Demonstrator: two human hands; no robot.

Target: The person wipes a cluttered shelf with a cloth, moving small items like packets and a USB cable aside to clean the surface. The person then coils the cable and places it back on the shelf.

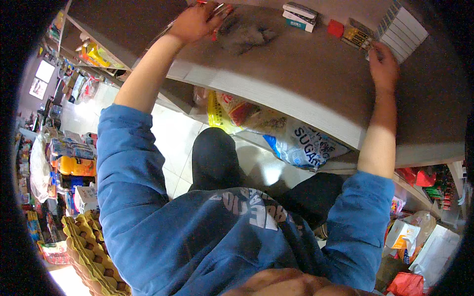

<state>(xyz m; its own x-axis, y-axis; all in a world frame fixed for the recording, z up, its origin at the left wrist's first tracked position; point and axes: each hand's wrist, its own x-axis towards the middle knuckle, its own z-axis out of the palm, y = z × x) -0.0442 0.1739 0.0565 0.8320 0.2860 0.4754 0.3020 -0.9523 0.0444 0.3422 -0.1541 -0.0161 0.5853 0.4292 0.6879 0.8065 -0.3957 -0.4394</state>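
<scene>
Both my arms reach onto a brown shelf board [296, 70] with a pale front edge. At the upper left, my left hand [196, 22] is over the shelf, close to something red and shiny; whether it grips this is not clear. A dark grey cloth-like thing [246, 35] lies right of it. On the right, my right hand [383, 66] has its fingertips at a small yellow-and-black box [357, 35], beside a row of white boxes [403, 31]. A small red item [335, 28] sits left of the yellow-and-black box. Further left stands a white and teal box [299, 17].
Below the shelf edge lie a clear bag marked sugar [309, 144] and a yellow bag [218, 111]. Egg trays [89, 251] are stacked at lower left, near packs of bottles [76, 159]. At lower right are a white carton [433, 251] and a red bag [405, 285].
</scene>
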